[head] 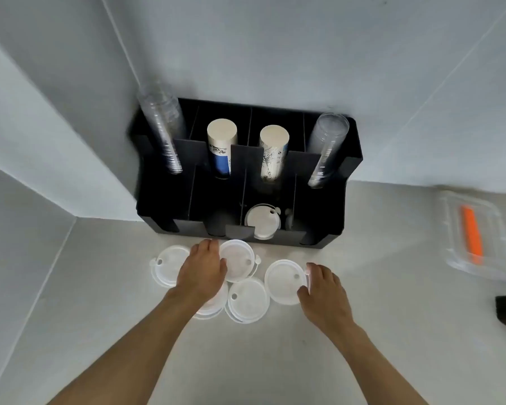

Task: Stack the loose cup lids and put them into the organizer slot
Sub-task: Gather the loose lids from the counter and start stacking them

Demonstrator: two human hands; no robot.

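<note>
Gathering loose lids point(247, 299) on the counter point(100, 317) for stacking: left hand point(202, 270) rests flat across them, right hand point(323, 290) pinches the rim of the rightmost lid point(284, 280)

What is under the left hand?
A white lid lies under the left hand; only its near rim shows, the rest covered. The hand also covers edges of the left lid and far lid.

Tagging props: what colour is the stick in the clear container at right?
The stick is orange, lying in the clear container; head view, the only one.
</note>
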